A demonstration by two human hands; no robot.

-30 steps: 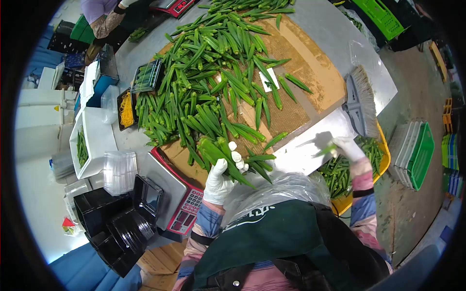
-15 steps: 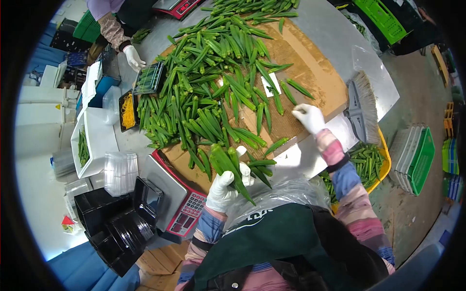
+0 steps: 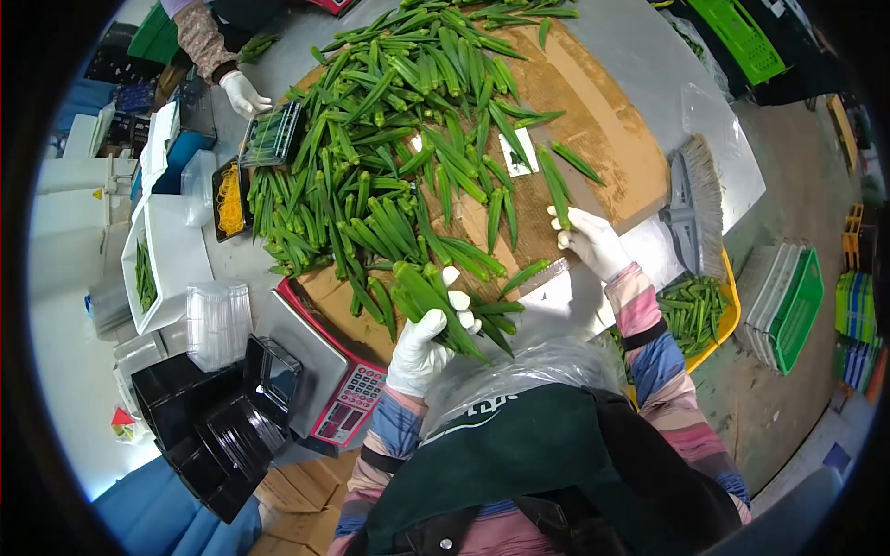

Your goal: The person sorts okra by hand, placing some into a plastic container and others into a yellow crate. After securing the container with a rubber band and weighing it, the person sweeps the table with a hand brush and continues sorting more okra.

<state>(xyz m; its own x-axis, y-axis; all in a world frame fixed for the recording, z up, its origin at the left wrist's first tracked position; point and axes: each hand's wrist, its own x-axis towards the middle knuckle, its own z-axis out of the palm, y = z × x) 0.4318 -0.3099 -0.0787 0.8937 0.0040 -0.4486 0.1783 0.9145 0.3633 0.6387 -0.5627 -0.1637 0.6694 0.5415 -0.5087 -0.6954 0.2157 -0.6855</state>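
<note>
My gloved left hand (image 3: pixel 419 352) is closed around a small bundle of green okra pods (image 3: pixel 428 295), held above the near edge of the cardboard. To the right, my gloved right hand (image 3: pixel 593 243) pinches the stem end of an okra pod (image 3: pixel 556 185), whose tip points away from me. A large heap of loose okra (image 3: pixel 371 139) covers much of the cardboard sheet (image 3: pixel 612 130). Close to the held pod lie another single pod (image 3: pixel 579 164) and a white paper piece (image 3: pixel 517 151).
A red-edged scale (image 3: pixel 348 403) and black trays (image 3: pixel 236 435) stand at left. Another person's gloved hand (image 3: pixel 245 95) touches a packed okra tray (image 3: pixel 272 136). Rubber bands fill a black tray (image 3: pixel 243 222). At right are a brush (image 3: pixel 693 208) and a yellow basket (image 3: pixel 732 310).
My right hand has moved slightly toward the loose pods, and its fingers have closed on an okra pod. My left hand keeps its bundle. The other person's hand and the packed tray have shifted slightly left.
</note>
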